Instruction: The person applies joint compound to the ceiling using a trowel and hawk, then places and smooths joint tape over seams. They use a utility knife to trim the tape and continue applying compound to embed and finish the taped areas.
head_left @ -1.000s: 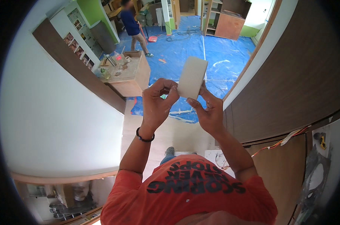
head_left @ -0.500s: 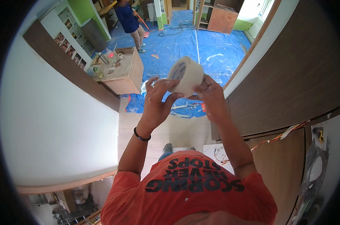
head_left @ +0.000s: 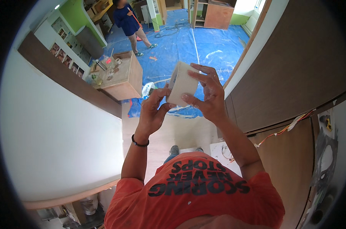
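A wide roll of off-white mesh tape (head_left: 183,84) is held up in front of me, tilted, its hollow core facing left. My left hand (head_left: 153,108) grips its lower left edge, fingers at the core and thumb underneath; a dark bead bracelet circles that wrist. Across the roll's outer face, my right hand (head_left: 209,91) spreads its dusty fingers near the top, with the thumb lower down. Whether a loose tape end is under those fingertips is too small to tell.
Blue sheeting (head_left: 218,53) covers the floor ahead. A wooden cabinet (head_left: 131,76) with cups and bottles stands ahead left. Farther back, a person (head_left: 127,21) in dark blue holds a long orange-red tool. Orange wires (head_left: 281,131) run along the brown panel (head_left: 280,76) at right.
The roll has turned so more of its outer face shows. My right fingers have moved from its right edge onto that face. The other person has shifted position.
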The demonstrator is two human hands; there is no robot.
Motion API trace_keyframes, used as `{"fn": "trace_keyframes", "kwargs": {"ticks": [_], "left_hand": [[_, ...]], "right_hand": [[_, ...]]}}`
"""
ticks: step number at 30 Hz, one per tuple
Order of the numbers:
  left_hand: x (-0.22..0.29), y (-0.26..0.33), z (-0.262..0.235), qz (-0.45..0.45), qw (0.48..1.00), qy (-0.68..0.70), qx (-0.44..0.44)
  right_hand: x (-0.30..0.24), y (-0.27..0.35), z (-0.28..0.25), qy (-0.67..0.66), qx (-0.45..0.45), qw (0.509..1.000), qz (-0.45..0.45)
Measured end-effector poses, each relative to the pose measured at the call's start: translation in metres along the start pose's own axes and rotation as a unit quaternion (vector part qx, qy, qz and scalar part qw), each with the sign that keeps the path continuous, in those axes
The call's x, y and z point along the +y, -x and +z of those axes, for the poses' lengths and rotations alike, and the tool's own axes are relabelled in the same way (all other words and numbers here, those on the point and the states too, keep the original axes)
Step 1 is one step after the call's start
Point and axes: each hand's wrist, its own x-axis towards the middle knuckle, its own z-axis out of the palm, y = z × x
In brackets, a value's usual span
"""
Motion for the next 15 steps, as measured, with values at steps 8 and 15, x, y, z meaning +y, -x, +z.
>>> {"fn": "trace_keyframes", "kwargs": {"ticks": [8,15], "left_hand": [[0.0,0.007,0.001,0.026,0.999,-0.025,-0.002],[0.0,0.013,0.007,0.004,1.0,-0.016,0.013]], "right_hand": [[0.013,0.017,0.018,-0.045,0.08,0.996,-0.006],[0.018,0.021,0.026,-0.052,0.114,0.992,-0.007]]}}
